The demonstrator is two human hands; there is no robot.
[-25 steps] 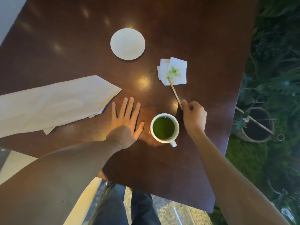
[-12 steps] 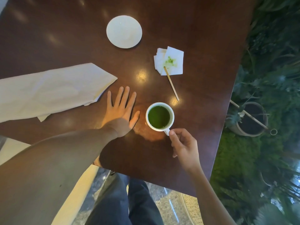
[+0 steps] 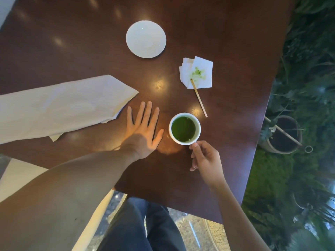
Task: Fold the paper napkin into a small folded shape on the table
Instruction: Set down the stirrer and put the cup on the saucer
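Note:
A small folded paper napkin (image 3: 198,72), white with green stains, lies on the dark wooden table (image 3: 235,51) toward the right. A thin wooden stir stick (image 3: 198,98) rests with one end on the napkin. My left hand (image 3: 143,130) lies flat on the table, fingers spread, holding nothing. My right hand (image 3: 205,159) pinches the handle of a white cup (image 3: 184,128) of green tea, which stands on the table between the two hands.
A large white paper bag or sheet (image 3: 59,108) lies at the left, partly off frame. A white saucer (image 3: 146,39) sits at the back. The table's right edge borders potted plants (image 3: 282,134). My legs show below the near edge.
My right hand let go of the stir stick, which now lies on the table, and moved down to the cup's handle. The left hand stayed flat.

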